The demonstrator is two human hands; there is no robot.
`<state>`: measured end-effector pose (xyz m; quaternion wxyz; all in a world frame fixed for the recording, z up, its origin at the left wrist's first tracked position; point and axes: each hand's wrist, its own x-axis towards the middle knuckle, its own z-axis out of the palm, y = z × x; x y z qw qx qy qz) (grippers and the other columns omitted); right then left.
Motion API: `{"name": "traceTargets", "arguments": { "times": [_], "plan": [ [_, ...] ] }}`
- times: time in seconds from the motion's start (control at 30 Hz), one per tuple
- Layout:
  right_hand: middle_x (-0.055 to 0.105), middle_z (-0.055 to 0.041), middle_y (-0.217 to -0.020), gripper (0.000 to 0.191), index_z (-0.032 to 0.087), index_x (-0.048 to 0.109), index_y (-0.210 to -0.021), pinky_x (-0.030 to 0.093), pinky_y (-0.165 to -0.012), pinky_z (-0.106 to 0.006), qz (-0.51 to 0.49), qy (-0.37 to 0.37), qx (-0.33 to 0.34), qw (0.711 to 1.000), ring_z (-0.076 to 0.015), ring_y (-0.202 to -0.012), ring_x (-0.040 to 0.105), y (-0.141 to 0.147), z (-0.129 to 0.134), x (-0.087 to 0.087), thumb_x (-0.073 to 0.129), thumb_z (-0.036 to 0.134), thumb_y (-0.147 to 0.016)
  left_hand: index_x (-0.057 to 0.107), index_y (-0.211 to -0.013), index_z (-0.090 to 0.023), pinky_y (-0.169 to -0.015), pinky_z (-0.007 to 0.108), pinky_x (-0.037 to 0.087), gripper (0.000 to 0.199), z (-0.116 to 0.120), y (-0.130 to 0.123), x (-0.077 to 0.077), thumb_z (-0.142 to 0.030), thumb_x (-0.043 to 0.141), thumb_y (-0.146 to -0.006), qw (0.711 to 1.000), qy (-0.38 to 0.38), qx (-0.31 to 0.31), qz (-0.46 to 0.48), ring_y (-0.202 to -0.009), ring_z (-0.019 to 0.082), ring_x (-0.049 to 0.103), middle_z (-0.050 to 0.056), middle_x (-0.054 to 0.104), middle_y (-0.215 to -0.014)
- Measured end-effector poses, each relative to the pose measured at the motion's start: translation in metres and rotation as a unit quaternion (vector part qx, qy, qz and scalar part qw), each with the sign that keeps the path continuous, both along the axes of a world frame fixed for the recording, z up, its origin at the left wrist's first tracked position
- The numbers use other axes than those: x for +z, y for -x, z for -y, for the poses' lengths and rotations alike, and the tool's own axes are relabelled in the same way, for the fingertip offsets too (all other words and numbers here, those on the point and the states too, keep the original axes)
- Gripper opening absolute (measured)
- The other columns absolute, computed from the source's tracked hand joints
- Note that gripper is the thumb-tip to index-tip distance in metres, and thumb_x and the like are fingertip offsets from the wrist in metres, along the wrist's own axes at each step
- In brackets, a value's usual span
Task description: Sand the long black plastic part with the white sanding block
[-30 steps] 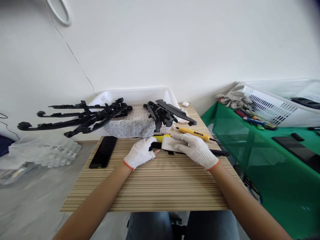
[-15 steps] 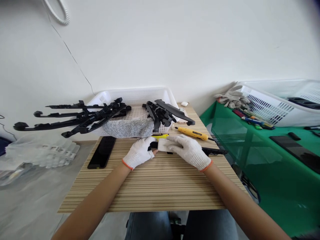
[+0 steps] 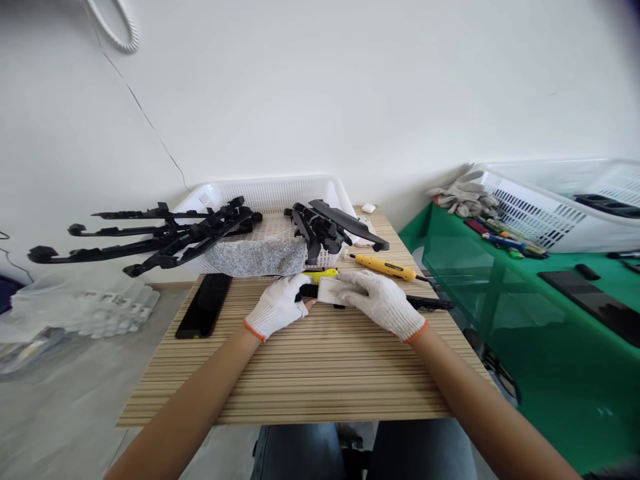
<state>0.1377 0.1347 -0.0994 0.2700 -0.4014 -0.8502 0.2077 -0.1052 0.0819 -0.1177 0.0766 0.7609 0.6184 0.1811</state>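
A long black plastic part (image 3: pixel 429 303) lies across the striped wooden table (image 3: pixel 320 373). My left hand (image 3: pixel 281 303), in a white glove with an orange cuff, grips its left end between thumb and fingers. In my right hand (image 3: pixel 383 300), gloved the same way, a folded white cloth (image 3: pixel 330 291) is pressed onto the black part. The fingers lie over the cloth and hide the middle of the part. Just behind the hands is a yellow object (image 3: pixel 321 273), partly covered. A yellow tool (image 3: pixel 385 267) with a dark cable rests behind my right hand.
A white basket (image 3: pixel 270 185) with black parts (image 3: pixel 200 233) and a grey cloth (image 3: pixel 257 257) stands at the back; parts jut out leftward. A black phone (image 3: pixel 204 307) lies at left. The green table (image 3: pixel 500 293) at right holds gloves (image 3: pixel 466 197), pens and another basket (image 3: pixel 535 210).
My right hand has shifted very slightly to the right with the white cloth along the black part. My left hand has stayed in place.
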Motion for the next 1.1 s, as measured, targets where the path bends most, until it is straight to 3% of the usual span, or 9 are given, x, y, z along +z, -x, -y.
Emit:
{"name": "traceTargets", "arguments": {
  "times": [0.13, 0.23, 0.4, 0.57, 0.87, 1.0, 1.1],
  "plan": [
    [0.070, -0.0039, -0.122, 0.040, 0.027, 0.066, -0.128, 0.049, -0.105, -0.047, -0.020, 0.020, -0.013, 1.000, -0.0265, -0.119, 0.062, -0.007, -0.004, 0.002, 0.064, 0.034, -0.088, 0.061, -0.112, -0.023, -0.087, 0.037, 0.053, 0.032, 0.000, 0.000, -0.002, -0.035, 0.066, -0.083, 1.000, -0.005, 0.002, 0.000, -0.100, 0.024, 0.068, 0.007, 0.071, -0.109],
    [0.070, -0.0015, -0.121, 0.039, 0.029, 0.067, -0.126, 0.053, -0.100, -0.044, -0.043, 0.077, 0.008, 0.996, -0.0251, -0.114, 0.065, -0.016, -0.009, 0.004, 0.064, 0.034, -0.088, 0.061, -0.112, -0.024, -0.088, 0.037, 0.053, 0.032, 0.000, 0.000, -0.003, -0.035, 0.067, -0.082, 1.000, -0.006, -0.007, -0.001, -0.100, 0.024, 0.067, 0.006, 0.070, -0.109],
    [0.070, 0.0004, -0.122, 0.039, 0.031, 0.067, -0.126, 0.055, -0.099, -0.041, -0.055, 0.099, 0.036, 0.993, -0.0231, -0.113, 0.066, -0.020, -0.010, 0.003, 0.065, 0.030, -0.086, 0.061, -0.112, -0.025, -0.089, 0.036, 0.053, 0.033, 0.001, -0.003, 0.000, -0.033, 0.068, -0.081, 1.000, -0.001, -0.011, 0.001, -0.101, 0.023, 0.066, 0.005, 0.070, -0.110],
    [0.071, -0.0021, -0.120, 0.038, 0.027, 0.069, -0.124, 0.053, -0.101, -0.042, -0.061, 0.079, 0.006, 0.995, -0.0243, -0.115, 0.065, -0.014, -0.008, 0.001, 0.065, 0.031, -0.086, 0.061, -0.111, -0.023, -0.086, 0.037, 0.054, 0.027, 0.002, -0.004, 0.003, -0.031, 0.063, -0.085, 1.000, 0.001, 0.000, 0.000, -0.098, 0.024, 0.067, 0.006, 0.070, -0.107],
    [0.070, -0.0038, -0.121, 0.039, 0.025, 0.067, -0.125, 0.054, -0.099, -0.042, -0.038, 0.085, 0.026, 0.995, -0.0245, -0.113, 0.066, -0.007, -0.004, 0.000, 0.064, 0.031, -0.087, 0.061, -0.113, -0.024, -0.089, 0.036, 0.053, 0.028, 0.001, -0.002, 0.001, -0.029, 0.063, -0.085, 1.000, -0.001, -0.008, -0.002, -0.101, 0.023, 0.066, 0.005, 0.070, -0.110],
    [0.069, -0.0046, -0.125, 0.040, 0.024, 0.066, -0.127, 0.046, -0.108, -0.044, -0.038, 0.037, -0.005, 0.999, -0.0255, -0.121, 0.061, -0.004, -0.003, -0.001, 0.062, 0.033, -0.089, 0.060, -0.115, -0.024, -0.088, 0.037, 0.053, 0.029, 0.001, -0.001, -0.001, -0.031, 0.061, -0.087, 1.000, -0.003, -0.005, -0.008, -0.101, 0.024, 0.066, 0.006, 0.070, -0.110],
    [0.070, -0.0039, -0.122, 0.040, 0.025, 0.067, -0.126, 0.050, -0.104, -0.042, -0.021, 0.040, 0.004, 0.999, -0.0251, -0.116, 0.064, -0.002, -0.002, 0.000, 0.063, 0.033, -0.088, 0.060, -0.115, -0.024, -0.087, 0.036, 0.053, 0.029, 0.001, -0.001, -0.002, -0.030, 0.061, -0.087, 1.000, -0.004, -0.008, -0.011, -0.101, 0.024, 0.066, 0.006, 0.070, -0.110]
  ]
}}
